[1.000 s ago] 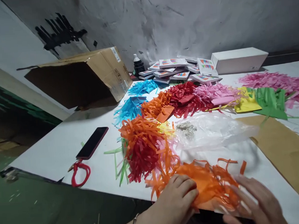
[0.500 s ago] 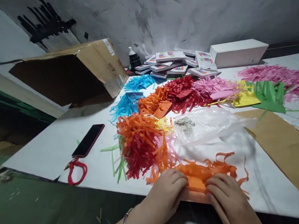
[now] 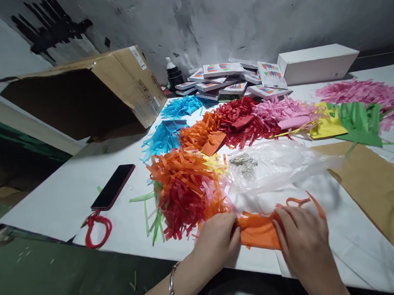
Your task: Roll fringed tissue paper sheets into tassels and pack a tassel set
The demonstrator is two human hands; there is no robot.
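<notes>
A piece of fringed orange tissue paper [image 3: 257, 233] lies folded across the table's front edge, its cut strips pointing away from me. My left hand [image 3: 219, 236] grips its left end, the fingers curled over the paper. At the other end, my right hand [image 3: 300, 232] is closed on it, with a few loose strips sticking out beyond the fingers. Just left of and behind the paper is a heap of orange [image 3: 181, 163] and red tissue fringes [image 3: 183, 205]. A clear plastic bag [image 3: 283, 162] with a bundle of greyish twine [image 3: 244, 165] lies behind my hands.
A phone [image 3: 113, 187] with a red cord [image 3: 99, 232] lies at left. Behind it a cardboard box [image 3: 124, 89] rests on its side. Flat printed boxes [image 3: 224, 70] are piled by the wall, near a white box [image 3: 318, 64]. Brown paper [image 3: 371, 195] covers the right side.
Both hands have moved slightly away from me with the orange tissue paper, and the right hand now covers more of its fringe. The paper's front edge is folded over farther. The view has shifted slightly.
</notes>
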